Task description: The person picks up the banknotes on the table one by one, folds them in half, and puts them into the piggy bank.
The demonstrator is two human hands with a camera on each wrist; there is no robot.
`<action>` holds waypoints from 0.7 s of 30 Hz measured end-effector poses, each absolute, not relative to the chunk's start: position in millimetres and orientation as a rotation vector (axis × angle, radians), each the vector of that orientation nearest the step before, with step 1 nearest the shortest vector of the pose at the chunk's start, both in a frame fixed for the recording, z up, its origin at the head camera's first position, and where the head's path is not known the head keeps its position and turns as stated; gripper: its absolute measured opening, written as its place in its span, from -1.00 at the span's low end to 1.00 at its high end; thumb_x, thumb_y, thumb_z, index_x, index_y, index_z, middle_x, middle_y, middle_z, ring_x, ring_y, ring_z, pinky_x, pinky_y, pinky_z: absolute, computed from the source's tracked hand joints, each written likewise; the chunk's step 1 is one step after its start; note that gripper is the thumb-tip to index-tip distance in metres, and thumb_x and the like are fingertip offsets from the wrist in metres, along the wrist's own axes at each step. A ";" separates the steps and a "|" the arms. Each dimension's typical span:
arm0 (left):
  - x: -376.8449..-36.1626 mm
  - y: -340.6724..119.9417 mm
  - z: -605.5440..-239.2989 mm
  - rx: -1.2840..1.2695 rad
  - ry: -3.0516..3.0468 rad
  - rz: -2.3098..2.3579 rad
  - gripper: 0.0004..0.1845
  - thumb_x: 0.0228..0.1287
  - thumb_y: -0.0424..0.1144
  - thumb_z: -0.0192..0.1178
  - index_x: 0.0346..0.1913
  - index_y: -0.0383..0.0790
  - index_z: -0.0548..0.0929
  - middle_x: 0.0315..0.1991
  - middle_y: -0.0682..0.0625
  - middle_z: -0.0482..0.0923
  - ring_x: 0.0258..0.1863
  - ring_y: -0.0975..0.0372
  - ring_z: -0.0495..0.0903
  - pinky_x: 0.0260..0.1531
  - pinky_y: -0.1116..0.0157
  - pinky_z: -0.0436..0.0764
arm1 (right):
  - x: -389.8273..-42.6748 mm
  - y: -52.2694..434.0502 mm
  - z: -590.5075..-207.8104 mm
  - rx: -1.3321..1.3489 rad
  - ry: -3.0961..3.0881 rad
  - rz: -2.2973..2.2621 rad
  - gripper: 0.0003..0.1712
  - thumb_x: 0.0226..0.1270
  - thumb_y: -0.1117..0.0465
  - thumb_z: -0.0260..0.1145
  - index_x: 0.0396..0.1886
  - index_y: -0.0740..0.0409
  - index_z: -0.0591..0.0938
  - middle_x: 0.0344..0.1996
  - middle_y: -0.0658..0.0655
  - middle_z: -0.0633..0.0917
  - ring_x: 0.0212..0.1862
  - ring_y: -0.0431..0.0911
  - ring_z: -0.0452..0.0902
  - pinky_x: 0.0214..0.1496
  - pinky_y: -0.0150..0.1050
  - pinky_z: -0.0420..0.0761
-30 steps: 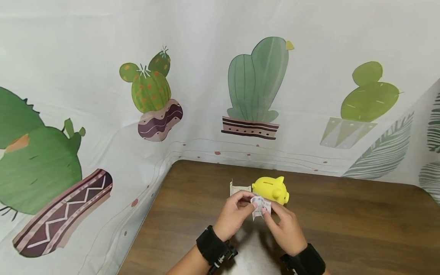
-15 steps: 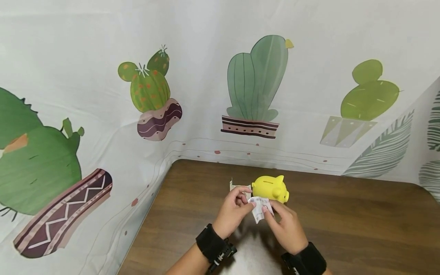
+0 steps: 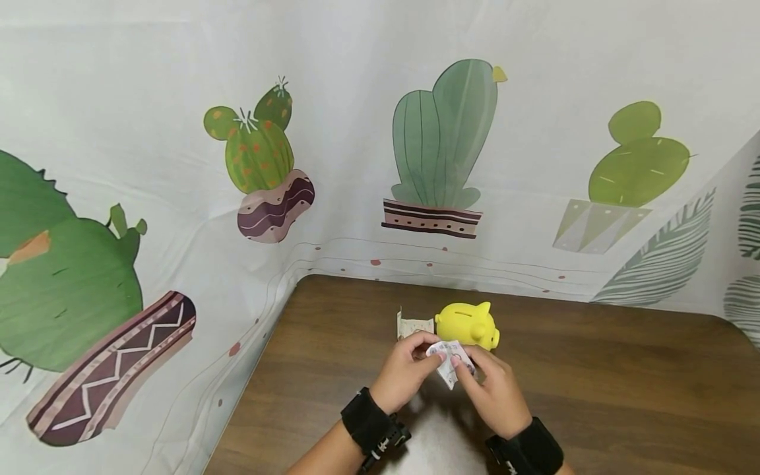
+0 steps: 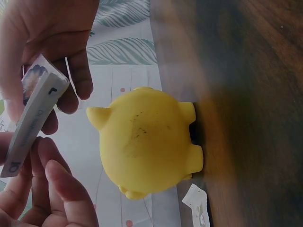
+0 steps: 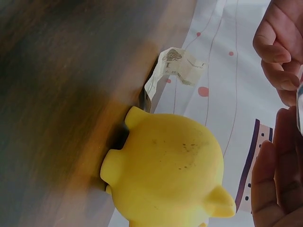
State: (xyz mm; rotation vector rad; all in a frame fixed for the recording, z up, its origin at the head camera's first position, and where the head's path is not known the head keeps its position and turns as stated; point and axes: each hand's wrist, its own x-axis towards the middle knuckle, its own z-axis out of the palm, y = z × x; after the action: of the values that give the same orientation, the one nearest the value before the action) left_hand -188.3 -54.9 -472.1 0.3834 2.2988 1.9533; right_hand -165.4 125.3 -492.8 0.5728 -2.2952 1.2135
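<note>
Both hands pinch the folded note [image 3: 449,359] low in the middle of the frame, just in front of the pig [image 3: 469,325] on the worktop [image 3: 594,382]: left hand [image 3: 406,373] on its left edge, right hand [image 3: 495,392] on the right. I'd crease it narrow and flat, edges lined up. A second note [image 3: 412,324] sits left of the pig.

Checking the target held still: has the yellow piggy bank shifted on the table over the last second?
No. The yellow piggy bank sits in the same spot beside the creased banknote lying behind it on the table.
</note>
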 end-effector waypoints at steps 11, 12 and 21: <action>-189.9 -54.5 -474.3 0.358 2.270 2.020 -0.86 0.35 -0.32 0.26 -0.12 -0.29 0.70 -0.25 -0.13 0.63 -0.39 0.37 0.52 -0.38 0.47 0.52 | -167.2 125.0 -491.7 0.663 -2.186 1.309 -0.59 0.28 0.50 0.35 0.10 0.14 0.65 -0.03 0.09 0.65 -0.02 -0.25 0.54 0.05 -0.56 0.51; -189.8 -54.4 -474.3 0.354 2.264 2.027 -0.86 0.35 -0.32 0.26 -0.12 -0.30 0.69 -0.26 -0.13 0.63 -0.40 0.37 0.52 -0.39 0.48 0.52 | -167.3 124.6 -491.3 0.671 -2.163 1.308 -0.59 0.25 0.52 0.36 0.07 0.16 0.66 -0.04 0.10 0.65 -0.02 -0.25 0.54 0.06 -0.56 0.51; -189.4 -51.9 -474.3 0.311 2.061 2.128 -0.80 0.38 -0.40 0.17 -0.04 -0.46 0.63 -0.21 -0.10 0.62 -0.35 0.35 0.60 -0.29 0.38 0.67 | -168.0 121.3 -489.8 0.742 -2.049 1.293 -0.58 0.09 0.59 0.42 -0.08 0.15 0.72 -0.16 0.09 0.66 -0.09 -0.18 0.55 0.04 -0.55 0.51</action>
State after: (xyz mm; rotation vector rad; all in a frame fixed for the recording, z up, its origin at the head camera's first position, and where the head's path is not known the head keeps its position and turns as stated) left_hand -189.4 -51.9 -474.3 0.3110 2.0612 2.1282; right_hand -168.0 121.3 -489.8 0.7424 -2.0492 1.2928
